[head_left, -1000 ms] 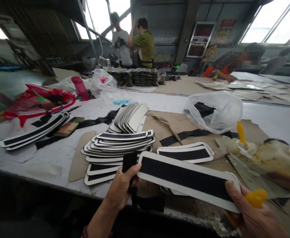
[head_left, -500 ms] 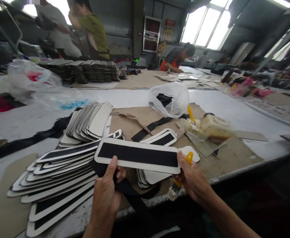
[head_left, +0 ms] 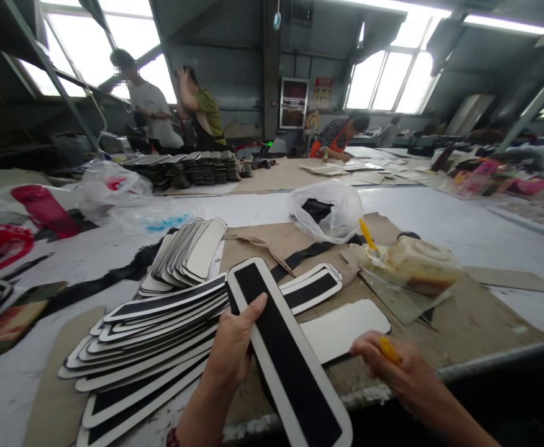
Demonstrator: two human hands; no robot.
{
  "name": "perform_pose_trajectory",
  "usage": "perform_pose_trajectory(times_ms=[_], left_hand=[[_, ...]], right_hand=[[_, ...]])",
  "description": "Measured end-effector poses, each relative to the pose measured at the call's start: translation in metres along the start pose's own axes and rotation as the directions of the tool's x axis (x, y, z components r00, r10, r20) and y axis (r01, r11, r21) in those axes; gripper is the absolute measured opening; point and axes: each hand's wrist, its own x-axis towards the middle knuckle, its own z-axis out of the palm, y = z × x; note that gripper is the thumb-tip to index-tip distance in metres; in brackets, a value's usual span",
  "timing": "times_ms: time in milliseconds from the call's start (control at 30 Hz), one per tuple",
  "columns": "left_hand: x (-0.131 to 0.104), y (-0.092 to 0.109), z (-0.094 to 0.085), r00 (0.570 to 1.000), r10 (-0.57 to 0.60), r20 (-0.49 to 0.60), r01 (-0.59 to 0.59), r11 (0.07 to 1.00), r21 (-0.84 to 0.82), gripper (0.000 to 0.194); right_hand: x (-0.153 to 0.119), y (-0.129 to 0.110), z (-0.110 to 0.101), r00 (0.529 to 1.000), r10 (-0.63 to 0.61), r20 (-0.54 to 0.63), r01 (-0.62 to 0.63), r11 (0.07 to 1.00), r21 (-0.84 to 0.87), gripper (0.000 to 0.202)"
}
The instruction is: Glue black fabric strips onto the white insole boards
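Observation:
My left hand (head_left: 235,347) is closed on a long white panel (head_left: 316,354) with rounded ends and a black strip down its middle. The thumb presses on the strip, and the panel slants down towards me. My right hand (head_left: 400,366) is closed around a yellow-handled brush (head_left: 390,351), whose bristles are hidden. Its fingertips are at the near right edge of a plain white panel (head_left: 351,326) lying on the table. Left of my left hand, many similar black-striped panels (head_left: 160,347) lie fanned out. More striped panels (head_left: 316,288) lie just behind the held one.
A pile of plain panels (head_left: 202,251) stands behind the fan. At right, a smeared plastic container (head_left: 421,264) lies near another yellow-handled tool (head_left: 367,234). A clear bag (head_left: 341,214) holds black material. Brown sheeting (head_left: 477,323) covers the table's front. Co-workers (head_left: 337,136) are across the tables.
The held striped panel has swung from level to a steep slant, and my right hand has let go of it. That hand has moved right and down to the plain panel, still with the brush.

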Motion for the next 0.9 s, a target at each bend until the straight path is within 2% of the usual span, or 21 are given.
perform_pose_trajectory(times_ms=[67,133,200,300,433,467,533,600,667,767,900], left_hand=[[-0.009,-0.005,0.002,0.989,-0.084,0.125,0.071,0.992,0.102,0.034],[-0.017,-0.012,0.007,0.963,-0.171,0.206,0.132,0.973,0.191,0.034],[-0.024,-0.020,0.012,0.935,-0.233,0.267,0.159,0.950,0.269,0.034],[-0.032,-0.029,0.018,0.915,-0.263,0.305,0.144,0.921,0.363,0.035],[-0.037,-0.034,0.022,0.913,-0.257,0.318,0.104,0.898,0.428,0.026],[-0.037,-0.035,0.022,0.910,-0.247,0.332,0.080,0.892,0.445,0.022],[-0.036,-0.037,0.024,0.902,-0.229,0.367,0.031,0.881,0.473,0.017],[-0.035,-0.040,0.025,0.896,-0.226,0.383,0.011,0.873,0.488,0.017],[-0.034,-0.042,0.027,0.899,-0.232,0.371,0.019,0.868,0.496,0.019],[-0.032,-0.042,0.030,0.908,-0.228,0.352,0.021,0.863,0.505,0.020],[-0.030,-0.042,0.035,0.905,-0.193,0.380,-0.035,0.856,0.516,0.017]], right_hand=[[0.007,-0.012,-0.009,0.980,-0.140,-0.145,0.122,0.984,-0.127,0.026],[0.014,-0.026,-0.009,0.929,-0.328,-0.168,0.289,0.932,-0.220,0.019],[0.021,-0.035,-0.003,0.856,-0.488,-0.170,0.419,0.848,-0.325,0.018],[0.028,-0.035,0.008,0.760,-0.630,-0.157,0.475,0.704,-0.527,0.022],[0.028,-0.023,0.013,0.700,-0.707,-0.097,0.475,0.563,-0.676,0.021],[0.027,-0.020,0.012,0.699,-0.710,-0.088,0.482,0.558,-0.676,0.019],[0.027,-0.017,0.009,0.726,-0.682,-0.086,0.484,0.596,-0.640,0.016],[0.026,-0.014,0.007,0.766,-0.636,-0.095,0.471,0.656,-0.590,0.012],[0.026,-0.012,0.005,0.784,-0.614,-0.088,0.468,0.678,-0.567,0.009],[0.024,-0.010,0.002,0.771,-0.634,-0.061,0.490,0.652,-0.578,0.008],[0.022,-0.013,-0.003,0.763,-0.642,-0.077,0.468,0.630,-0.619,0.012]])
